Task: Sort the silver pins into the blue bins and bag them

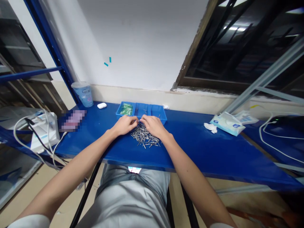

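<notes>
A loose pile of thin silver metal pins (145, 136), rivet-like in shape, lies on the blue table (190, 142). Over the pile's left far side is my left hand (125, 124), its thumb and fingers pinched together. My right hand (153, 124) meets it from the other side, fingertips also pinched and almost touching the left ones. Whatever sits between the fingertips is too small to make out. Just beyond the hands stands a blue three-part bin (158, 110). Its left compartment holds green packets (126, 109), and a few small metal pieces lie in the middle one.
At the back left are a blue patterned cup (83, 94) and a white case (102, 105). A white power strip (45, 133) with cables lies far left, near a blurred pinkish item (73, 120). To the right are a tissue pack (227, 123) and a crumpled tissue (210, 127).
</notes>
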Demonstrator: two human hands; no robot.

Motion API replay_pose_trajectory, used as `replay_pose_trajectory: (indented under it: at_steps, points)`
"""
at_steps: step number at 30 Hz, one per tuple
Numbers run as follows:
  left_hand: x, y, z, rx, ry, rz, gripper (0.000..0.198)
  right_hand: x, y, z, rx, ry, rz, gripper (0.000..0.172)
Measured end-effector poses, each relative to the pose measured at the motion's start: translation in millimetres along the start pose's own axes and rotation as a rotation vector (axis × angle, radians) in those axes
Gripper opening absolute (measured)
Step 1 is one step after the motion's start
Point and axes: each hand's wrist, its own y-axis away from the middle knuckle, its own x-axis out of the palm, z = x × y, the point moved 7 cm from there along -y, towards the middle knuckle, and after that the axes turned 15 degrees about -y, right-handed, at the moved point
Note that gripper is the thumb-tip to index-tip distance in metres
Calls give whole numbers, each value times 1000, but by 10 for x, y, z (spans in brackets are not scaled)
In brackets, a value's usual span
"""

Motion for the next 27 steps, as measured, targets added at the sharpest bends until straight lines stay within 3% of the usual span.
replay_pose_trajectory:
  at_steps: [4, 23, 27]
  points:
    - [-1, 0, 0, -5, -5, -3, 32, -3, 4, 16, -23, -42, 1, 9]
    - [3, -2, -2, 4, -21, 3, 33, -15, 10, 46, -34, -57, -5, 15]
    - [3, -2, -1, 6, -22, 1, 34, -33, 11, 74, -55, -72, -16, 8]
